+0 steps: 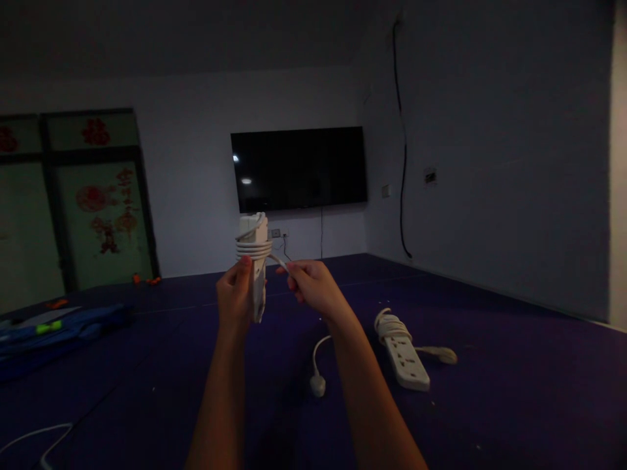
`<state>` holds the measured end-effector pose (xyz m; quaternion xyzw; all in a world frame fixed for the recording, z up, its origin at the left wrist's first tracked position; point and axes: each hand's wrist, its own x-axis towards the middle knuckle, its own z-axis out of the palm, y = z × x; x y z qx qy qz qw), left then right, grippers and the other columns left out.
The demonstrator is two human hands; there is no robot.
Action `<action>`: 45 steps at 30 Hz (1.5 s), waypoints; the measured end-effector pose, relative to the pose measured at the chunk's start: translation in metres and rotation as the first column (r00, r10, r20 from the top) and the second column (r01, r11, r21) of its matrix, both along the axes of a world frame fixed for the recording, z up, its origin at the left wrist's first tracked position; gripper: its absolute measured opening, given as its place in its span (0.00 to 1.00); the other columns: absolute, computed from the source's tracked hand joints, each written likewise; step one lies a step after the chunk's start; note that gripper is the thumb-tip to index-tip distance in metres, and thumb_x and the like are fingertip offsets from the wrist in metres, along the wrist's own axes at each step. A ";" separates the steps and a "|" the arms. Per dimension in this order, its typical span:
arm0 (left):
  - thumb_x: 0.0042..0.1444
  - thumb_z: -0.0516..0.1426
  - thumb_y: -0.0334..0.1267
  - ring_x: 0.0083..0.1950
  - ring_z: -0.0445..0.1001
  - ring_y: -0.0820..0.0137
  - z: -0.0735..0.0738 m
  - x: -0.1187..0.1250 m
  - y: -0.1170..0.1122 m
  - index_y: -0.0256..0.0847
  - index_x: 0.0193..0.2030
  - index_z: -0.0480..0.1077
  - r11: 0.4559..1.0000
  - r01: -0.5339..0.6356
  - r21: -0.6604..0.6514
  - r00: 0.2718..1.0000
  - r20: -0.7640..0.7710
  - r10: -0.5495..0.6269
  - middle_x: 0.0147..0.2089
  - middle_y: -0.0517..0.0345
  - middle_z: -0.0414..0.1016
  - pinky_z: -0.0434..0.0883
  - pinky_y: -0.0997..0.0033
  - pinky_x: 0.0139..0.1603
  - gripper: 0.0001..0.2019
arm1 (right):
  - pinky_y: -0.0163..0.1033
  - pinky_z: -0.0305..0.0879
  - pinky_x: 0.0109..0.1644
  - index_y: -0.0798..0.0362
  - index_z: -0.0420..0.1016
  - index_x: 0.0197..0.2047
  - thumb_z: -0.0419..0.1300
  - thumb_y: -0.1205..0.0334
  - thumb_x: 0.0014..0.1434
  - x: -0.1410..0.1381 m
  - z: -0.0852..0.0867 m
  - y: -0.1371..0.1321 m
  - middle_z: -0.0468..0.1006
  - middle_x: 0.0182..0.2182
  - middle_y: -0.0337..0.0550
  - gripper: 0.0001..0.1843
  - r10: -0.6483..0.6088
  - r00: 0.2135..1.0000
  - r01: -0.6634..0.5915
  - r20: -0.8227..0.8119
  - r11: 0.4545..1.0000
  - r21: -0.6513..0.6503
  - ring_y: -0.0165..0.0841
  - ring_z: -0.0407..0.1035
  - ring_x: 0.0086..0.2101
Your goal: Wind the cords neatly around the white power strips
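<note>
My left hand [235,294] is closed around a white power strip [258,287], held upright above the purple surface. Several turns of its white cord [253,249] wrap around the strip's upper part. To the right, my right hand [311,284] pinches the loose length of that cord between thumb and fingers, pulled out from the strip. A white plug [318,385] on a short visible stretch of cord lies below my right forearm, which hides where the cord leads. A second white power strip [406,362] rests to the right, its cord wound around its far end.
The purple surface [274,418] spreads wide. Blue folded cloth [88,326] lies at the left, and a white cable [44,431] at the lower left. A television [298,170] hangs on the back wall. A black cable [404,163] dangles along the right wall.
</note>
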<state>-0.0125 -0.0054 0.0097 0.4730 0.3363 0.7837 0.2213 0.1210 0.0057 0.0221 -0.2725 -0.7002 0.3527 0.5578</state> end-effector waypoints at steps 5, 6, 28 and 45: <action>0.45 0.57 0.64 0.16 0.60 0.77 -0.002 0.005 0.002 0.38 0.24 0.69 0.998 -0.047 0.035 0.998 -0.035 0.048 0.18 0.62 0.65 0.58 0.75 0.17 0.27 | 0.30 0.46 0.20 0.56 0.67 0.18 0.49 0.65 0.58 -0.008 -0.003 -0.001 0.63 0.17 0.34 0.18 -0.052 0.999 0.050 0.016 0.991 0.123 0.22 0.53 0.16; 0.45 0.57 0.64 0.17 0.60 0.76 -0.002 0.006 0.002 0.38 0.25 0.69 0.997 -0.064 0.051 0.997 -0.048 0.066 0.18 0.62 0.65 0.58 0.75 0.18 0.26 | 0.30 0.46 0.20 0.56 0.66 0.17 0.48 0.65 0.58 -0.008 -0.003 -0.002 0.63 0.16 0.34 0.18 -0.060 0.998 0.055 0.033 0.988 0.146 0.22 0.54 0.16; 0.35 0.66 0.53 0.31 0.70 0.72 -0.006 0.018 0.020 0.38 0.34 0.68 0.996 0.052 0.073 0.998 0.038 -0.055 0.30 0.60 0.71 0.66 0.73 0.33 0.25 | 0.30 0.48 0.25 0.55 0.64 0.21 0.54 0.66 0.53 -0.008 -0.002 -0.012 0.65 0.18 0.35 0.10 -0.216 0.955 0.140 0.205 0.933 0.330 0.24 0.58 0.21; 0.43 0.63 0.56 0.30 0.72 0.73 -0.004 0.017 0.015 0.38 0.33 0.69 0.980 0.164 0.110 0.985 0.039 -0.169 0.29 0.60 0.73 0.68 0.74 0.32 0.22 | 0.32 0.56 0.28 0.56 0.76 0.28 0.62 0.57 0.50 -0.009 -0.003 -0.004 0.75 0.23 0.41 0.10 -0.410 0.904 0.367 0.118 0.888 0.277 0.30 0.66 0.25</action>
